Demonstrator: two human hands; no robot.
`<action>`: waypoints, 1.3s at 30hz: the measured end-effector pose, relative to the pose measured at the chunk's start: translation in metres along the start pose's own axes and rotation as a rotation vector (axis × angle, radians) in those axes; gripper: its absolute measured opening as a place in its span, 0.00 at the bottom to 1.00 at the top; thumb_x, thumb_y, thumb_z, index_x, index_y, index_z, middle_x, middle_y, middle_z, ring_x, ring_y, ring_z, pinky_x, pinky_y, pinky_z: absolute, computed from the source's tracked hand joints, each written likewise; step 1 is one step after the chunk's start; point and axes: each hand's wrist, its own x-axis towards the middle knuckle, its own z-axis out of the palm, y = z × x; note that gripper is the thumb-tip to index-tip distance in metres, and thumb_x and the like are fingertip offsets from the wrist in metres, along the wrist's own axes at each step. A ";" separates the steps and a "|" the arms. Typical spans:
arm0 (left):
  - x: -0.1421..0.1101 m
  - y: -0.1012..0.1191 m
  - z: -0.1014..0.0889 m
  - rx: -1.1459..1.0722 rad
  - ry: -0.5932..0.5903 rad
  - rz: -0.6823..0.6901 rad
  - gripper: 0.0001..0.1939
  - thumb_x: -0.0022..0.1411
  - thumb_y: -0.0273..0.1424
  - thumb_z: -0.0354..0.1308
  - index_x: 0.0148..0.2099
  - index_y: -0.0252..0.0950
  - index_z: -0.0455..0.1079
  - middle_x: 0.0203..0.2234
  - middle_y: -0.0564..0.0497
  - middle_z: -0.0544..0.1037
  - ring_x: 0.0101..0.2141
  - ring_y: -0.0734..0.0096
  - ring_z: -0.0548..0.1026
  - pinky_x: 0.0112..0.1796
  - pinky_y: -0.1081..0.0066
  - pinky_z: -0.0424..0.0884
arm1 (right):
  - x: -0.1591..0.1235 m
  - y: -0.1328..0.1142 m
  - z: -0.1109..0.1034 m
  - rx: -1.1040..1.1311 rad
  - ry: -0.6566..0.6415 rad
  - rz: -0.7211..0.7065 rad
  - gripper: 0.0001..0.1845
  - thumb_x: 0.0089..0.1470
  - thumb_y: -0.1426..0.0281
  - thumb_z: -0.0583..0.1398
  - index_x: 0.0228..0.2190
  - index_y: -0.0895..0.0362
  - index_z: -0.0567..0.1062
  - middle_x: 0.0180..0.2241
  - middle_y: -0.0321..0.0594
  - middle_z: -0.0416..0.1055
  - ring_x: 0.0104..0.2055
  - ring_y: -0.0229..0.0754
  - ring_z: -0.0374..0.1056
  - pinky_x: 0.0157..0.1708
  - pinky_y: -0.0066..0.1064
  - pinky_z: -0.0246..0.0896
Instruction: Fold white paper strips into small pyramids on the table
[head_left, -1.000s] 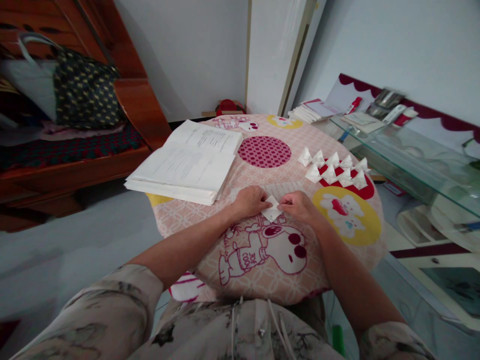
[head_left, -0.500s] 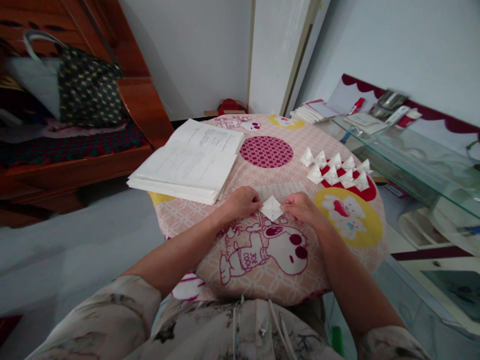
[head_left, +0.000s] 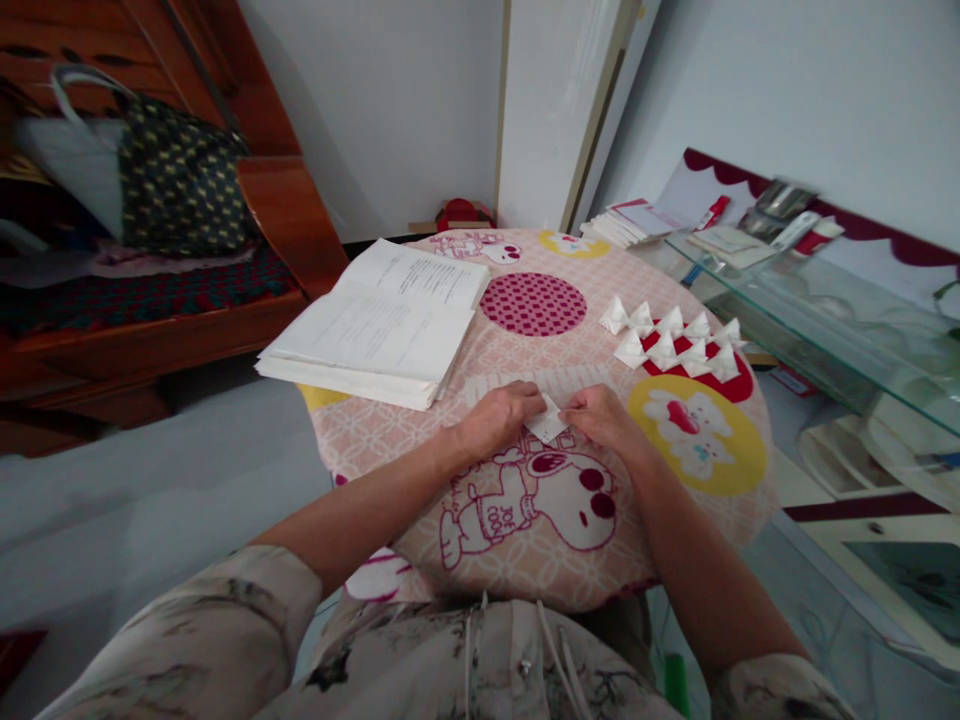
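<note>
A small folded piece of white paper [head_left: 547, 422], diamond-shaped, lies on the patterned tablecloth in front of me. My left hand [head_left: 504, 412] has its fingers closed on the paper's left side, covering part of it. From the other side, my right hand [head_left: 597, 412] pinches the right corner between thumb and fingers. Past my right hand, several folded white paper pieces with pointed peaks [head_left: 663, 350] stand in two rows. An open stack of printed sheets [head_left: 375, 325] lies to the left.
The round table's cloth [head_left: 510, 360] has cartoon prints. A glass shelf [head_left: 817, 310] holding small items meets the table's right side, with papers [head_left: 630, 222] at its far end. A wooden bench [head_left: 277, 215] with a patterned bag [head_left: 184, 180] stands left.
My left hand first drew back from the paper's left corner, then came in over it again. The right hand has kept its pinch. The view shifted slightly.
</note>
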 end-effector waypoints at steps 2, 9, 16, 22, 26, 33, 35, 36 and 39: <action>-0.001 0.000 0.001 0.017 -0.024 0.015 0.15 0.63 0.17 0.50 0.41 0.33 0.77 0.37 0.44 0.79 0.41 0.65 0.76 0.43 0.70 0.72 | 0.001 0.001 0.000 -0.007 0.010 -0.022 0.15 0.55 0.70 0.60 0.18 0.56 0.71 0.12 0.34 0.65 0.14 0.34 0.59 0.17 0.27 0.50; -0.005 -0.001 -0.001 0.052 -0.055 0.014 0.17 0.62 0.18 0.53 0.46 0.37 0.80 0.45 0.45 0.81 0.46 0.63 0.77 0.46 0.68 0.74 | 0.004 0.003 0.001 -0.037 0.014 -0.035 0.13 0.54 0.72 0.61 0.19 0.56 0.73 0.13 0.36 0.66 0.17 0.37 0.62 0.22 0.29 0.55; -0.005 0.000 -0.001 0.076 -0.063 0.034 0.16 0.65 0.20 0.54 0.48 0.37 0.79 0.48 0.45 0.81 0.49 0.63 0.77 0.48 0.69 0.74 | 0.004 0.002 0.002 0.003 0.028 -0.065 0.14 0.52 0.75 0.60 0.17 0.56 0.71 0.12 0.34 0.64 0.14 0.34 0.58 0.17 0.26 0.51; -0.005 -0.001 -0.002 0.115 -0.132 0.092 0.13 0.68 0.24 0.54 0.50 0.39 0.76 0.52 0.46 0.80 0.52 0.64 0.76 0.49 0.70 0.73 | 0.001 -0.002 -0.003 0.058 -0.028 0.025 0.14 0.54 0.76 0.59 0.18 0.56 0.69 0.12 0.33 0.65 0.12 0.32 0.57 0.15 0.25 0.50; -0.004 -0.001 -0.002 0.128 -0.152 0.088 0.13 0.69 0.25 0.54 0.51 0.40 0.75 0.51 0.47 0.80 0.52 0.66 0.76 0.49 0.71 0.73 | 0.003 0.003 -0.012 0.140 -0.132 0.022 0.13 0.53 0.76 0.60 0.19 0.56 0.69 0.13 0.34 0.68 0.12 0.33 0.59 0.14 0.25 0.50; -0.003 0.002 0.001 0.204 -0.178 0.083 0.12 0.69 0.27 0.53 0.51 0.38 0.75 0.51 0.45 0.79 0.50 0.64 0.76 0.45 0.70 0.75 | 0.006 0.012 -0.017 0.193 -0.145 0.084 0.15 0.55 0.74 0.58 0.17 0.56 0.68 0.12 0.34 0.67 0.11 0.33 0.57 0.12 0.25 0.50; -0.003 0.003 0.001 0.213 -0.179 0.085 0.12 0.70 0.27 0.53 0.51 0.39 0.74 0.51 0.45 0.79 0.50 0.63 0.76 0.45 0.69 0.75 | 0.005 0.010 -0.015 0.195 -0.138 0.074 0.15 0.56 0.74 0.58 0.18 0.56 0.68 0.12 0.33 0.67 0.11 0.33 0.58 0.12 0.25 0.50; -0.003 0.003 0.000 0.216 -0.178 0.086 0.13 0.70 0.27 0.53 0.51 0.39 0.74 0.51 0.45 0.79 0.50 0.63 0.76 0.45 0.69 0.75 | 0.004 0.009 -0.015 0.191 -0.136 0.072 0.15 0.56 0.74 0.58 0.19 0.56 0.68 0.12 0.33 0.67 0.11 0.33 0.59 0.12 0.24 0.50; -0.003 0.003 0.000 0.224 -0.176 0.088 0.13 0.70 0.27 0.52 0.51 0.39 0.75 0.51 0.45 0.79 0.50 0.63 0.76 0.46 0.69 0.75 | 0.001 0.005 -0.014 0.162 -0.121 0.088 0.12 0.55 0.75 0.59 0.21 0.56 0.69 0.13 0.32 0.67 0.12 0.33 0.60 0.12 0.24 0.50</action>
